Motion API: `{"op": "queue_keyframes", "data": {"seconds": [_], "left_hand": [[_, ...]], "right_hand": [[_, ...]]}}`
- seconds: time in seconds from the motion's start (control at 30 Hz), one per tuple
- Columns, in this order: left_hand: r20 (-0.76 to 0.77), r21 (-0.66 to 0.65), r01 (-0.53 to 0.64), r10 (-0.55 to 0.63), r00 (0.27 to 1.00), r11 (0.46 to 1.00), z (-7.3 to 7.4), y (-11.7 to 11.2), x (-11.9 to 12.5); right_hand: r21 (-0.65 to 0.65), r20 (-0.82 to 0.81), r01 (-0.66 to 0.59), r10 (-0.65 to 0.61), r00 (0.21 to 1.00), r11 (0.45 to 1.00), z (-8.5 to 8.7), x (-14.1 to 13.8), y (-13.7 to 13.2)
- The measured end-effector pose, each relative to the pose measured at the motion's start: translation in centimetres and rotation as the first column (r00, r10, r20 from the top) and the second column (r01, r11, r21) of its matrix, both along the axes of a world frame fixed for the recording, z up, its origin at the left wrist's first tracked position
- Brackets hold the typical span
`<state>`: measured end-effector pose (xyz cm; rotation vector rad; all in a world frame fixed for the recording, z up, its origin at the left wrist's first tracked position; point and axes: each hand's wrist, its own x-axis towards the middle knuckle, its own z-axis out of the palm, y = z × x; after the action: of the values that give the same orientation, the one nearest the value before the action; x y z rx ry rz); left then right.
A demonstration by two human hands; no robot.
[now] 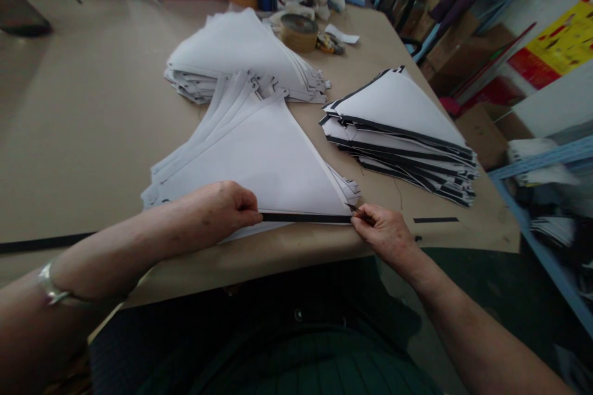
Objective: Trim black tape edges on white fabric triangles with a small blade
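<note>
The left hand (229, 210) pinches a black strip (306, 218) along the near edge of a white sheet (269, 160), the right hand (388, 231) closed on a small pointed tool (353, 207); uneven tension could skew the strip, a slip nick the sheet.

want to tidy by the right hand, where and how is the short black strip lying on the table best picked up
Probably pinch the right end of the short black strip from the near side: thin and flat, it lies near the front edge of the table, left end towards the right hand, right end farther from it.
</note>
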<state>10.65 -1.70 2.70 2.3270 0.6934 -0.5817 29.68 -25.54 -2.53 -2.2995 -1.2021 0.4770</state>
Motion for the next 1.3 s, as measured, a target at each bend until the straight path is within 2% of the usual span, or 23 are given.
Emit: {"op": "queue_keyframes", "data": {"seconds": [0.2, 0.4, 0.47, 0.63, 0.73, 0.83, 1.0, 1.17, 1.3], "left_hand": [[-0.040, 0.036, 0.012, -0.010, 0.999, 0.999, 0.1, -0.3, 0.2], [-0.034, 0.064, 0.012, -0.009, 0.999, 0.998, 0.3, -0.5, 0.4], [-0.033, 0.067, 0.018, -0.016, 0.999, 0.998, 0.5, -0.5, 0.4], [-0.019, 0.071, 0.030, -0.029, 0.999, 0.997, 0.6, -0.7, 0.4], [-0.017, 0.061, 0.014, -0.013, 1.000, 0.998, 0.6, -0.8, 0.4], [-0.030, 0.059, 0.008, -0.006, 1.000, 0.998, 0.8, -0.4, 0.0], [-0.062, 0.088, -0.020, 0.025, 0.998, 0.996, 1.0, 1.8, -2.0], [-0.085, 0.124, -0.079, 0.090, 0.992, 0.989, 1.5, 5.4, -5.2], [-0.115, 0.091, -0.153, 0.163, 0.980, 0.984, 1.8, 8.9, -8.6]], "right_hand": [[-0.134, 0.044, -0.042, 0.048, 0.998, 0.990, 0.4, 0.0, 0.7], [-0.208, 0.109, 0.014, 0.009, 0.994, 0.978, 1.0, 0.4, 0.8], [-0.155, 0.061, -0.009, 0.018, 0.998, 0.988, 1.7, 0.2, 0.8], [0.120, -0.123, -0.115, 0.130, 0.984, 0.986, 2.9, -1.3, 2.3], [0.151, -0.192, -0.192, 0.220, 0.957, 0.970, 1.9, -2.0, 3.4], [0.127, -0.160, -0.230, 0.248, 0.955, 0.965, 0.4, -2.3, 3.9], [0.096, -0.067, -0.238, 0.245, 0.967, 0.966, -0.3, -2.3, 3.7], [0.066, -0.112, -0.237, 0.243, 0.964, 0.969, -0.3, -2.1, 3.5], [0.048, -0.165, -0.200, 0.205, 0.965, 0.979, -0.8, -1.7, 3.4]]}}
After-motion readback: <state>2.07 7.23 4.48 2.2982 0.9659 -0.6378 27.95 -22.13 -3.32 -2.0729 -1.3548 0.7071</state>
